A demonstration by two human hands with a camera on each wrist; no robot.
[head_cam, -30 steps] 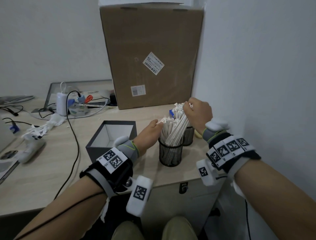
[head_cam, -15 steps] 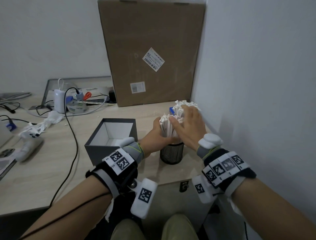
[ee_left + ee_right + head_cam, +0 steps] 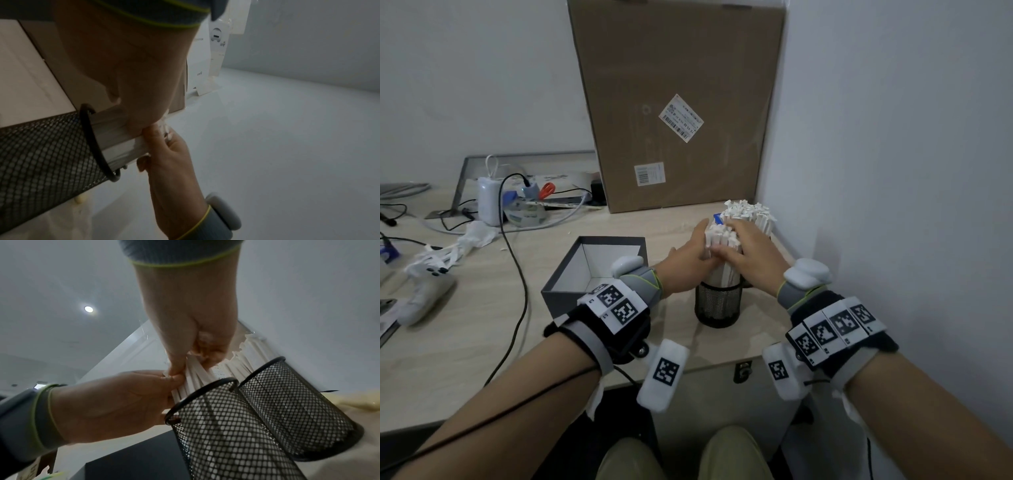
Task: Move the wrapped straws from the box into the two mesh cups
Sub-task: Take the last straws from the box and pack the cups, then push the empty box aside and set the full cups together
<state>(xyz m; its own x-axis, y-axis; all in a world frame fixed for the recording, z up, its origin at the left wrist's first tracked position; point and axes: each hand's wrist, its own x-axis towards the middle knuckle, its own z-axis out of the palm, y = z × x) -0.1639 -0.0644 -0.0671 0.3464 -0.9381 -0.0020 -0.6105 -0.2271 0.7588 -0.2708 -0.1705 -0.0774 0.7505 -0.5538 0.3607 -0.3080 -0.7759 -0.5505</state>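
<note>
Two black mesh cups stand side by side at the desk's right end. The near cup (image 3: 718, 305) (image 3: 226, 434) is packed with white wrapped straws (image 3: 722, 236) (image 3: 115, 138). My left hand (image 3: 698, 250) (image 3: 115, 402) grips that bundle from the left, above the rim. My right hand (image 3: 736, 250) (image 3: 189, 321) curls over its tops from the right, thumb meeting the left fingers. The far cup (image 3: 294, 402) is hidden in the head view; its straws (image 3: 751, 214) fan out behind my right hand. The grey box (image 3: 565, 294) to the left shows only its bare white inside.
A tall cardboard carton (image 3: 674, 102) leans against the back wall right behind the cups. The side wall (image 3: 893, 171) is close on the right. A black cable (image 3: 517, 260), a white controller (image 3: 424, 291) and chargers lie to the left.
My right hand left the far cup's straw tops and came down onto the near cup's bundle. My left hand closed in, and both now clasp that bundle.
</note>
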